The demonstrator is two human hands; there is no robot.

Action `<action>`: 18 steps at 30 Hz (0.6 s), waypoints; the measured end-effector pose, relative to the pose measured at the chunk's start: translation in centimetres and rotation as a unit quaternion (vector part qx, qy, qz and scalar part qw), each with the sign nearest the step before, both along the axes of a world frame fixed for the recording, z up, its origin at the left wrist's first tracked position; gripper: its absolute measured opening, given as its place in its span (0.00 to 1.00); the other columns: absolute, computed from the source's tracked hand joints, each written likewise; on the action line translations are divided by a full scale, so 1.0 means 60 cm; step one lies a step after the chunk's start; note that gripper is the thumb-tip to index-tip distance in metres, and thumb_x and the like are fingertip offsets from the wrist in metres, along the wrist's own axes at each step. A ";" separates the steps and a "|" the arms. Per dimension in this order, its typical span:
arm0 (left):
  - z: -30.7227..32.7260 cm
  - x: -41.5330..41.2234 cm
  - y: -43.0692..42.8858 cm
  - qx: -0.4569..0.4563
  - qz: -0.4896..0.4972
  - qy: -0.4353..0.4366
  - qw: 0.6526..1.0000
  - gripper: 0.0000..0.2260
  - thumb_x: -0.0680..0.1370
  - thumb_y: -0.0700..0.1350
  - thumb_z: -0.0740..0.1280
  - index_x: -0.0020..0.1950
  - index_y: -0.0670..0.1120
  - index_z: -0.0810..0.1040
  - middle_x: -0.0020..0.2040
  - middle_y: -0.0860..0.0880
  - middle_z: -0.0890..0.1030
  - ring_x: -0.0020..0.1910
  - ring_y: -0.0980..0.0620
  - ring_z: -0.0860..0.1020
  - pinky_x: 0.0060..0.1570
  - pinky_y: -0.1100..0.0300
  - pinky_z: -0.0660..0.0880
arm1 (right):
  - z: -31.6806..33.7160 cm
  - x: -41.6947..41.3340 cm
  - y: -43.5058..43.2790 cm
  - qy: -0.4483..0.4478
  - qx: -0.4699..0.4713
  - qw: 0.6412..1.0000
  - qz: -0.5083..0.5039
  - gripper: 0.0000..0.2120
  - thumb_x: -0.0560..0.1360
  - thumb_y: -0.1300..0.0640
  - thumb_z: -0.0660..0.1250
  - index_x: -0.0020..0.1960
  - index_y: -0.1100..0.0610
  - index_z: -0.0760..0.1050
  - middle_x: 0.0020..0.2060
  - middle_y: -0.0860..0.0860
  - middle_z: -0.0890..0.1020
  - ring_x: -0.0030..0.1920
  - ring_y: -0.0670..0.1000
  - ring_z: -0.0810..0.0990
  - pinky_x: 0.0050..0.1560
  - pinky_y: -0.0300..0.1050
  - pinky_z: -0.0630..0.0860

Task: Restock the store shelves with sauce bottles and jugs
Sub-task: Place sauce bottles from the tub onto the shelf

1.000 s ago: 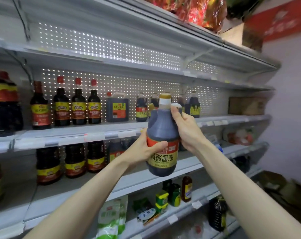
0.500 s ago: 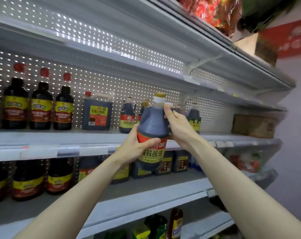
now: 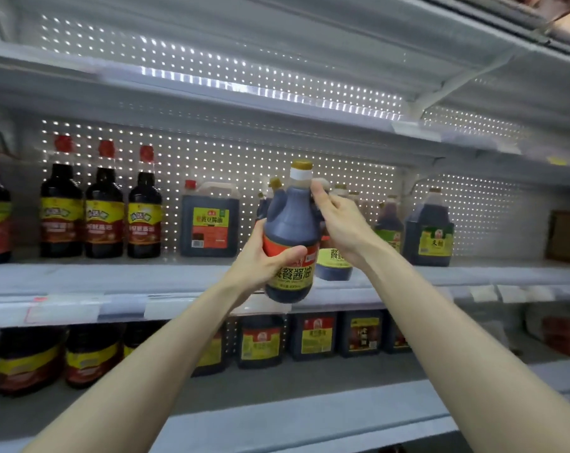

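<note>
Body in shot: two bare forearms, two bare hands.
Left forearm comes in from lower left of the frame, right forearm from lower right. Both are slim and bare skin along the whole visible length. Left hand and right hand, frame centre, are bare with slender fingers; nail detail too blurred to tell.

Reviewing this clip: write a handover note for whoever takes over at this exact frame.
Left hand: grips the soy sauce bottle low, thumb across the label.
Right hand: grips its shoulder near the neck.
Bottle: upright, held at the front edge of the shelf, not set down.
Done: a like-labelled bottle stands on that shelf behind it.
Left: set this one down beside it, then release.
</note>
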State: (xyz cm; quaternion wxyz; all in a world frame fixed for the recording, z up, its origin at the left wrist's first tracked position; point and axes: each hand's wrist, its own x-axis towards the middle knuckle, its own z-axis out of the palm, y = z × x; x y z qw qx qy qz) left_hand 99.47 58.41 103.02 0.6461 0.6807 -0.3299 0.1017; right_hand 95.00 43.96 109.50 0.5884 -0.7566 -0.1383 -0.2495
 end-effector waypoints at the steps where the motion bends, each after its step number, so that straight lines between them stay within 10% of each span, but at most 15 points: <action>1: 0.004 0.008 -0.006 -0.001 0.010 -0.004 1.000 0.30 0.72 0.48 0.74 0.69 0.50 0.63 0.59 0.52 0.77 0.57 0.57 0.77 0.50 0.62 0.74 | 0.003 0.012 -0.007 -0.004 0.006 1.000 0.009 0.19 0.79 0.40 0.57 0.57 0.53 0.77 0.53 0.49 0.82 0.56 0.50 0.80 0.55 0.49 0.78; 18: 0.009 0.130 -0.100 -0.013 0.139 0.018 0.990 0.24 0.73 0.45 0.72 0.66 0.52 0.67 0.56 0.55 0.78 0.53 0.60 0.76 0.45 0.66 0.72 | 0.006 0.213 -0.102 0.011 0.005 0.994 0.109 0.21 0.81 0.43 0.56 0.64 0.57 0.74 0.58 0.55 0.80 0.59 0.55 0.78 0.63 0.58 0.74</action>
